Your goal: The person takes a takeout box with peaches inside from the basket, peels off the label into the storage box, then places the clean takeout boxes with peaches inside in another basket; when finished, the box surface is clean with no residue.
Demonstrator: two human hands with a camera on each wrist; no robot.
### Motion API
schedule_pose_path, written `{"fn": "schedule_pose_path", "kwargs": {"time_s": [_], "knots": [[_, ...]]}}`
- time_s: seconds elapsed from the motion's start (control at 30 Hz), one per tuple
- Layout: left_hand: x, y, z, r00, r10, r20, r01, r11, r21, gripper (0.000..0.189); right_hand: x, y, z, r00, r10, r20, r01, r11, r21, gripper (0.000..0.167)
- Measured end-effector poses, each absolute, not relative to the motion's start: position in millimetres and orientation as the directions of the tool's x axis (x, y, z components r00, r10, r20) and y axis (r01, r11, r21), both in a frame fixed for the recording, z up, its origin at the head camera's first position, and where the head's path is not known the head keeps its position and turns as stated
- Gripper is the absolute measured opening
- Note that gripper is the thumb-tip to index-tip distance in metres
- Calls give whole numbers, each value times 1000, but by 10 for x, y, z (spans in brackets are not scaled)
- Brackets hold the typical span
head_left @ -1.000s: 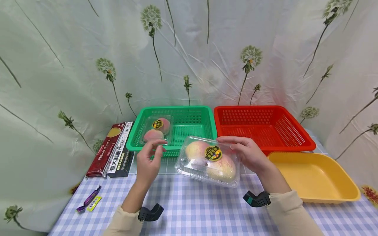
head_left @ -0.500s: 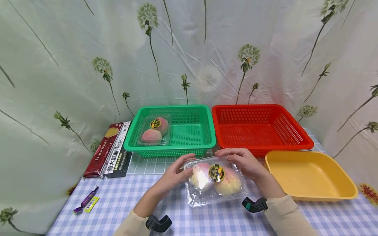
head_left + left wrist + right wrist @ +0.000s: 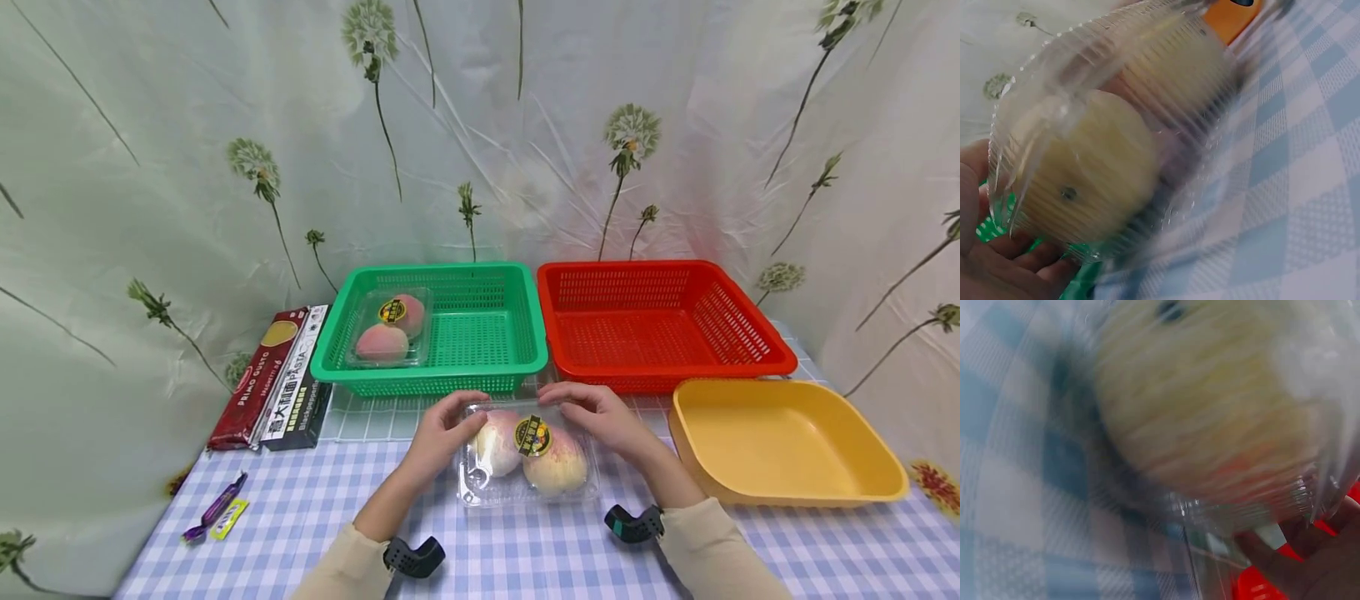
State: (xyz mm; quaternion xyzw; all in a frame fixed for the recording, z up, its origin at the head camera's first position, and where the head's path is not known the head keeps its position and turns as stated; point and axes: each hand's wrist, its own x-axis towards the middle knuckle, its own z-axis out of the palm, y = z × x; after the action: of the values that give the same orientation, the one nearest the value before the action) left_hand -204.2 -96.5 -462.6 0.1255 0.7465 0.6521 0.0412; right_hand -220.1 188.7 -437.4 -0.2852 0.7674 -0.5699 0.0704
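Note:
A clear plastic clamshell box of peaches is held low over the checked cloth, in front of the green basket. Two pale pink-yellow peaches show through its ribbed wall, and a round black-and-gold sticker is on the lid. My left hand grips the box's far left corner, thumb on the lid side and fingers behind the back edge. At the far right corner, my right hand holds it likewise; in the right wrist view its fingers reach along the box's end.
A green basket holds a similar box of pinker peaches. Beside it stand a red basket and a yellow tray. Pasta packs lean at left, near a purple-wrapped candy and a small yellow packet.
The left hand has come from near the green basket to the box's left side and taken hold. The box has moved down towards the cloth and straightened from its tilt.

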Motion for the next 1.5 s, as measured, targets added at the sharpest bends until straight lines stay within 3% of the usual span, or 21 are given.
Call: {"fn": "schedule_pose_path", "kwargs": {"time_s": [0.17, 0.3, 0.47, 0.77, 1.17, 1.5], "knots": [[-2049, -1010, -4667, -961, 271, 58, 98, 137, 986, 32, -2155, 1834, -4270, -783, -570, 247, -535, 418, -734, 30], [-2040, -1041, -4670, -930, 357, 91, 127, 80, 989, 40, -2098, 1754, -4072, -729, -619, 293, -651, 495, -576, 34], [-2031, -1064, -4720, -890, 425, 167, 190, 13, 982, 47, -2106, 1701, -3898, -727, -631, 272, -641, 482, -597, 29], [-2045, -1085, -4815, -840, 477, 259, 255, -75, 964, 54, -2145, 1708, -3893, -753, -647, 117, -564, 543, -622, 26], [-2031, -1099, -4816, -841, 482, 245, 246, -64, 967, 53, -2147, 1670, -3984, -755, -647, 106, -533, 511, -674, 22], [-2040, -1104, -4828, -847, 478, 232, 241, -43, 969, 52, -2122, 1689, -3940, -791, -604, 97, -495, 539, -682, 23]]}}
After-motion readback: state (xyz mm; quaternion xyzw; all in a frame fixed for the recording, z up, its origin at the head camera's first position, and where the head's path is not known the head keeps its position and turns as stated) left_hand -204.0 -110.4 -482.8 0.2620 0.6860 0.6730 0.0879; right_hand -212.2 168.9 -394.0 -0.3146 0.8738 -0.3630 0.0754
